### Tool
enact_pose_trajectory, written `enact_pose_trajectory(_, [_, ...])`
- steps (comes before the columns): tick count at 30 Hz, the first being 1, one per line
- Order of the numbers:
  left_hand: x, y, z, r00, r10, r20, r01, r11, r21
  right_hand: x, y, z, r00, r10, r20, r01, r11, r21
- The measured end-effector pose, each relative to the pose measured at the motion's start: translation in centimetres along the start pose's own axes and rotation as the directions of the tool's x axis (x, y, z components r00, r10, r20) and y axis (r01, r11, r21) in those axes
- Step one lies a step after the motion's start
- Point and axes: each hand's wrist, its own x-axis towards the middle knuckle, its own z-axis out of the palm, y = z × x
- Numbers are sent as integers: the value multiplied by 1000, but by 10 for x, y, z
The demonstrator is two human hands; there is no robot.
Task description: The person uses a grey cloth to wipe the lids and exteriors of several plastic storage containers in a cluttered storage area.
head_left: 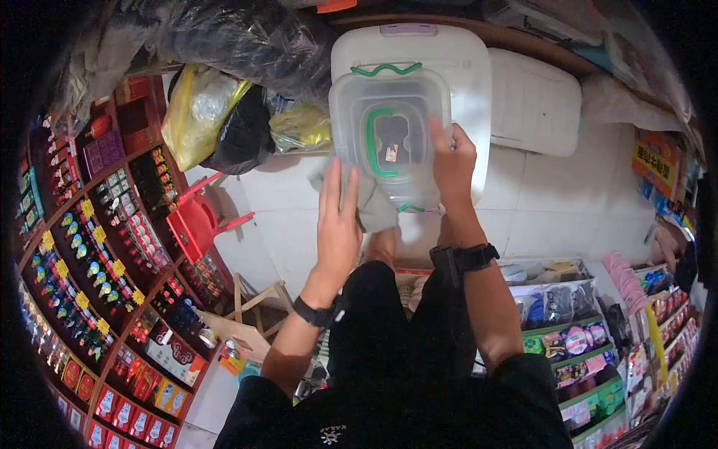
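Observation:
A clear plastic box (348, 112) with green handles is in front of me, over a large white bin (475, 90). My left hand (338, 213) lies over a grey cloth (376, 206) at the box's near left corner, its fingers stretched out. The right side of the box is in my right hand (455, 165), with the thumb over the edge; the fingers curl beside it. A small label (392, 153) shows in the middle of the box, within a green handle shape.
Shelves of packaged goods (112, 262) fill the left side. A red stool (196, 224) and a yellow bag (196, 112) stand near them. Wrapped goods (247, 45) lie at the upper left. A display rack (572, 340) is at the lower right.

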Motion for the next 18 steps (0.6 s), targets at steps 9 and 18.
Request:
enact_pose_trajectory(9, [-12, 46, -44, 966, -248, 68, 255, 958, -130, -4, 5, 9, 998, 46, -35, -43, 996, 74])
enact_pose_trajectory(18, [15, 36, -4, 982, -135, -131, 153, 978, 141, -34, 2, 34, 969, 107, -225, -53, 970, 236])
